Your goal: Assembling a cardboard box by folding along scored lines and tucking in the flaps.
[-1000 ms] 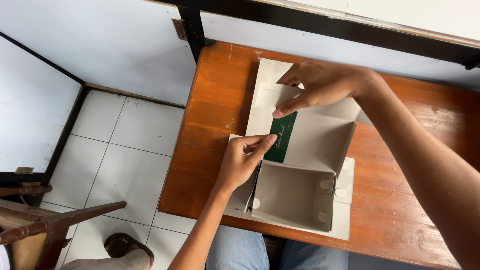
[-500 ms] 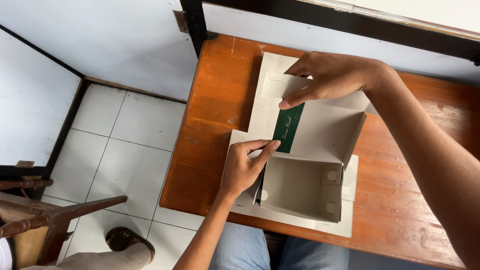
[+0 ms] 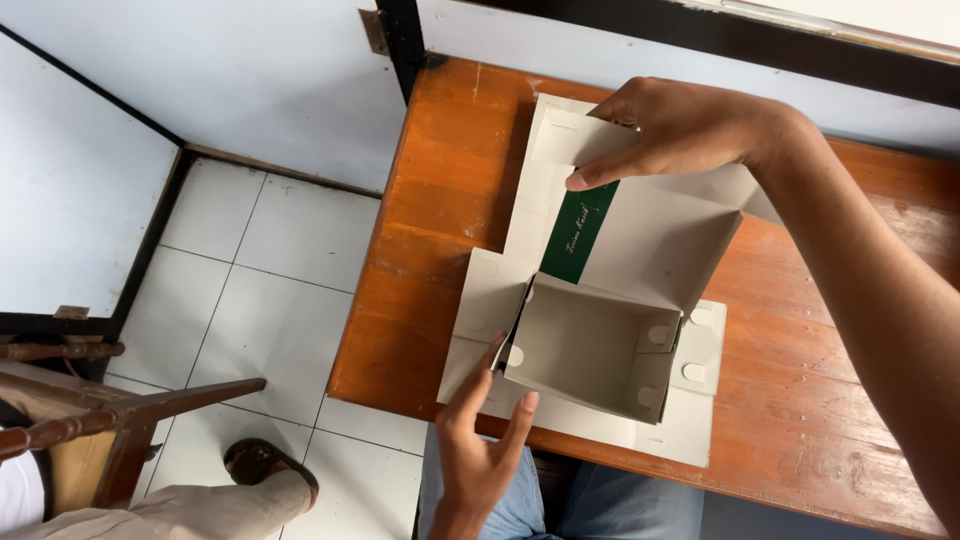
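Note:
A pale grey cardboard box (image 3: 590,345), partly folded up, lies on an orange-brown wooden table (image 3: 440,200). It has a dark green strip (image 3: 578,232) on one flap. My right hand (image 3: 690,125) reaches in from the right and pinches the far flap by its edge, the index finger on the flap's rim. My left hand (image 3: 480,450) is at the table's near edge with its fingers apart, the fingertips touching the box's near left corner and side flap. The box's inside is empty.
A white-tiled floor (image 3: 260,290) lies left of the table. A wooden chair (image 3: 90,400) stands at the lower left, with another person's sandalled foot (image 3: 265,465) beside it. White wall panels with a black frame (image 3: 400,40) run behind the table. My blue jeans (image 3: 560,505) show below.
My left hand has slid back from the green strip to the box's near left corner and its fingers have spread. The box's near walls now stand up. My right hand stays on the far flap.

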